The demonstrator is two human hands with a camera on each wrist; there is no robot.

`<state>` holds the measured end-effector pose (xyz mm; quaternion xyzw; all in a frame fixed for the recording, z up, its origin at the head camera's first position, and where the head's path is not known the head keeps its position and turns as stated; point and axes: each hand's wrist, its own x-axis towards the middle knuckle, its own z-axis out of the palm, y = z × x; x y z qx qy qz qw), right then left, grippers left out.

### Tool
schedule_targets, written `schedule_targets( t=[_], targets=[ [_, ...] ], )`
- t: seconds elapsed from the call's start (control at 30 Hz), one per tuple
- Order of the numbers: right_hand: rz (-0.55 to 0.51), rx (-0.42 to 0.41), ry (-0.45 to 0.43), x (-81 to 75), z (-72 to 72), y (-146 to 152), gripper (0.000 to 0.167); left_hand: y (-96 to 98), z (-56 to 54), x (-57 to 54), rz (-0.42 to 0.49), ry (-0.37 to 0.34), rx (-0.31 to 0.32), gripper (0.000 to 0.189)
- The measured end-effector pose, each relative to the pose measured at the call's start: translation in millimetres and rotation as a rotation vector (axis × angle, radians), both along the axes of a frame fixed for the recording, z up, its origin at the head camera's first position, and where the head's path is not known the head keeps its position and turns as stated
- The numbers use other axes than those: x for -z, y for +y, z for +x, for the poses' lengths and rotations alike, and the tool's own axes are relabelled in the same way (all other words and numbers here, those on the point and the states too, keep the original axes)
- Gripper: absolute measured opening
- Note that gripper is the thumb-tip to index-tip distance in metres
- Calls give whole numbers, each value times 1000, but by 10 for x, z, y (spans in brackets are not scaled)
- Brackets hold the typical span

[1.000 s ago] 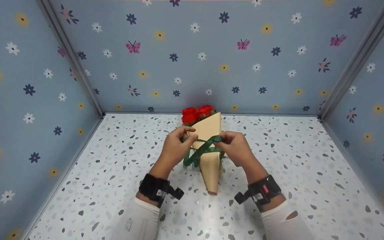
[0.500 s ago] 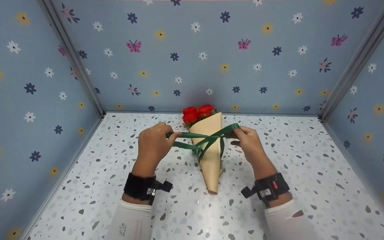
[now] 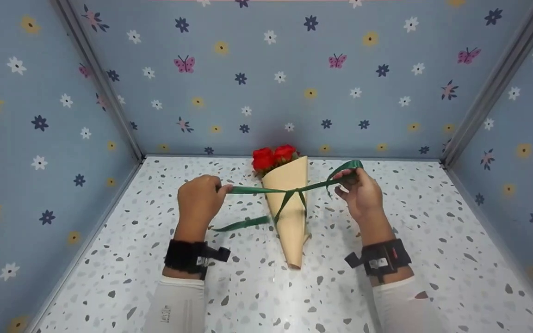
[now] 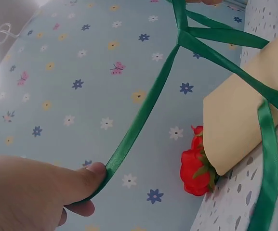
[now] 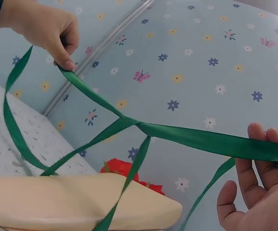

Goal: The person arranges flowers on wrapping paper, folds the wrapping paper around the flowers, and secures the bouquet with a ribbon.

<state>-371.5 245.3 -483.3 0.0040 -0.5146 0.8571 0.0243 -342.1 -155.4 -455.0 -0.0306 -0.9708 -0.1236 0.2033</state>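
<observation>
Across the centre of the frame I have the ribbon [image 3: 297, 190] stretched taut, crossed on itself and raised off the wrap [image 3: 292, 226], which lies on the table [image 3: 248, 296] with its roses [image 3: 264, 159] toward the top. My left hand [image 3: 198, 199], left of centre, pinches one length between thumb and finger; my right hand [image 3: 363, 196], right of centre, pinches the other, some fingers loose. A tail [image 3: 243, 224] shows left of the wrap. I judge this to be tightening a first crossing; next calls for an even pull, drawing it down snug.
</observation>
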Motion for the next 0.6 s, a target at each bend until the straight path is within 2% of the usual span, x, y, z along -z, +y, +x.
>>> schedule_targets(
  t=[0.17,0.33,0.47,0.6],
  targets=[
    [5,49,-77,79,-39,205,52,-136,-71,101,20,-69,-23,36],
    [-23,121,-214,201,-80,445,52,-271,-115,203,30,-210,-53,33],
    [69,161,-339,306,-97,622,46,-396,-144,318,40,-339,-72,33],
    [234,154,-456,409,-131,784,39,-491,-177,449,59,-450,-77,34]
  ],
)
